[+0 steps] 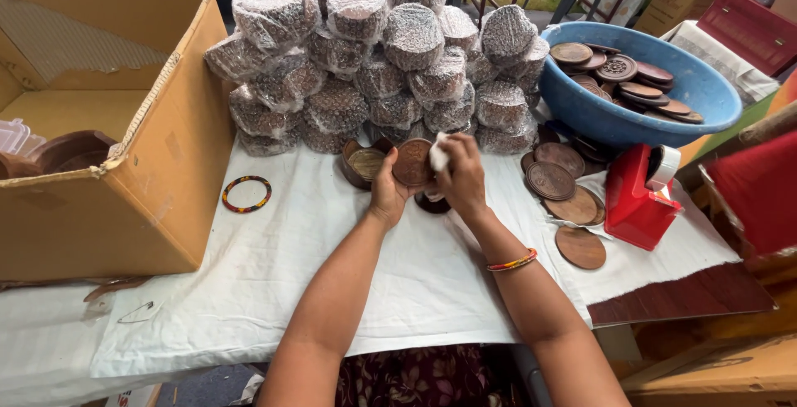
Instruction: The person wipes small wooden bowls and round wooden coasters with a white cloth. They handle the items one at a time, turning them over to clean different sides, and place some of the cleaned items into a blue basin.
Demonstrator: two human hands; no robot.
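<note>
A white cloth [274,291] covers the work table and fills the middle of the frame, with an open cardboard box [158,150] at the left edge. Just above centre, the left hand [388,194] grips a round carved wooden disc [413,161], fingers curled around its lower rim so its face tilts toward the camera. The right hand [462,176] presses a small white cloth pad [437,151] against the disc's upper right edge, fingers bunched together on the pad. A beaded bracelet [512,263] circles the right wrist. Behind the hands, a stack of bubble-wrapped round bundles [374,67] rises across the upper centre. A blue plastic basin [697,92] holding more wooden discs sits at the upper right, loose discs [560,191] lie on the cloth below it, and a red tape dispenser [635,199] stands just beside them. A multicoloured bangle [246,194] lies left of the hands.
</note>
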